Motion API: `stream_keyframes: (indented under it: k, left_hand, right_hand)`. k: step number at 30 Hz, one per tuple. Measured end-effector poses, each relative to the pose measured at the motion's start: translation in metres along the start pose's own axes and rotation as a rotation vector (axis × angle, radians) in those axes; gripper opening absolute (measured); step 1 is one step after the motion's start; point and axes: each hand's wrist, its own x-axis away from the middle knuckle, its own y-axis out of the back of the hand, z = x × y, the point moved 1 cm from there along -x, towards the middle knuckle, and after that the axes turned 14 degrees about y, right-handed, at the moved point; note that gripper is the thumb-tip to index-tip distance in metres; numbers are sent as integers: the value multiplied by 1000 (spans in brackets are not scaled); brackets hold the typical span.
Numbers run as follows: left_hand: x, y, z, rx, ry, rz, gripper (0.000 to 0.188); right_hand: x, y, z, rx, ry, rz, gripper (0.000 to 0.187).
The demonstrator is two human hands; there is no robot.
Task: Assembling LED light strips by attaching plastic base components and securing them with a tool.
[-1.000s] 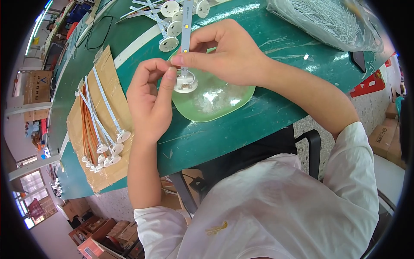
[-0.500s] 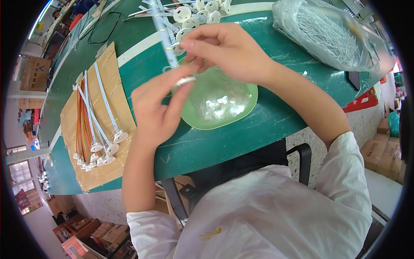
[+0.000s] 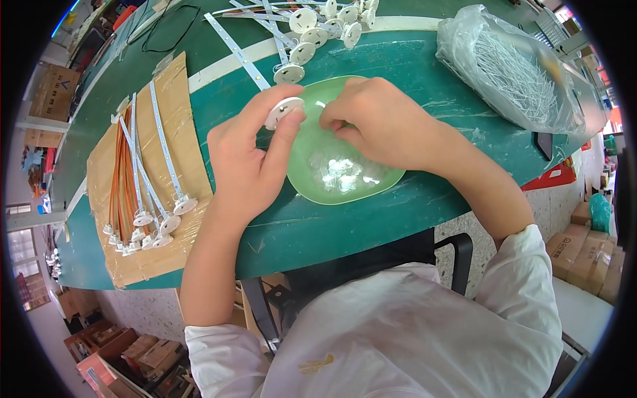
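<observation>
My left hand (image 3: 242, 162) pinches a white round disc (image 3: 284, 113) between thumb and fingers, its face tilted toward me. A white LED strip (image 3: 237, 53) runs up and away from behind that hand, in line with the disc. Over the green bowl (image 3: 298, 186) is my right hand (image 3: 395, 126), its fingers curled together; what they hold, if anything, is hidden. A small white spot shows by its fingertips, too small to name. Inside the bowl lie small clear, shiny pieces (image 3: 345, 174).
More strips with white discs (image 3: 303, 53) lie at the back. To the left, cardboard (image 3: 192, 142) carries strips, orange wires and discs. A clear bag of thin white wires (image 3: 504, 73) rests at the right, with a dark flat object (image 3: 544, 144) below it.
My right hand has moved down and right, away from the left hand, to over the bowl. The left hand still holds the disc, now turned more face-on; its strip has swung leftward.
</observation>
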Motion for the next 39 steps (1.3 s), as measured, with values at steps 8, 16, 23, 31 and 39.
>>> stream_keyframes:
  k: [8,16,23,31,39]
  left_hand:
    - [1,-4,3,-21,-1,13,21]
    - [1,-4,5,-39,30,33,21]
    - [1,-5,2,-6,-13,11,22]
    - [3,2,-8,47,-117,38,20]
    - [3,4,-7,-30,-186,73,17]
  right_hand:
    - [3,-6,-6,-25,66,-32,12]
    - [5,-5,-2,71,127,46,8]
    - [-2,4,10,-45,220,-350,8]
    - [0,8,13,-336,170,-589,17]
    - [1,11,12,-315,235,-545,17]
